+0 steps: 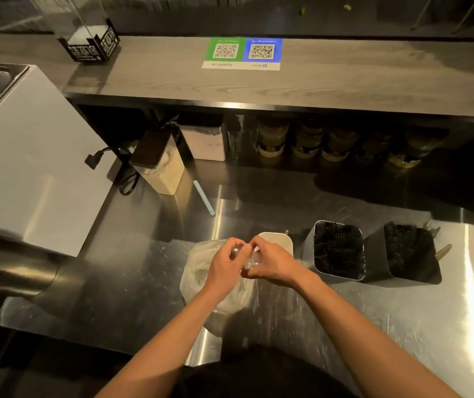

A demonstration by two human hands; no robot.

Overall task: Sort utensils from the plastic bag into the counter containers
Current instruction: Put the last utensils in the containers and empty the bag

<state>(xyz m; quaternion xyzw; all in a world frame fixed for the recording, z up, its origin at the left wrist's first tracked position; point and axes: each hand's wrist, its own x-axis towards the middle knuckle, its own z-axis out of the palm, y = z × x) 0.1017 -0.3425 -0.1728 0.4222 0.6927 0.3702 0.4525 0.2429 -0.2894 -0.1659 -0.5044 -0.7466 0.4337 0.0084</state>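
Forearms enter from the near edge and converge at centre over the steel surface [402, 326].

Plastic bag [198, 280]: clear and crumpled, resting on the surface. Its body spreads below and left of the hands, and its gathered neck rises to the fingertips. Contents cannot be made out through the film.

Left hand [225, 267]: fingers curled, pinching the bunched neck from the left.

Right hand [271, 264]: fingers curled, pinching the same neck from the right. The two hands are touching or very nearly so, and neither is the nearer, since both are already on the bag.

Judgement: the neck is being worked open, and no utensil is out yet.

White container [283, 239]: upright and open-topped, just beyond the right hand.

Left dark container [337, 251] and right dark container [411, 254]: side by side further right, both packed with black utensils.

Judgement: all containers lie right of the bag, so transfers will run rightward, which favours the right hand.
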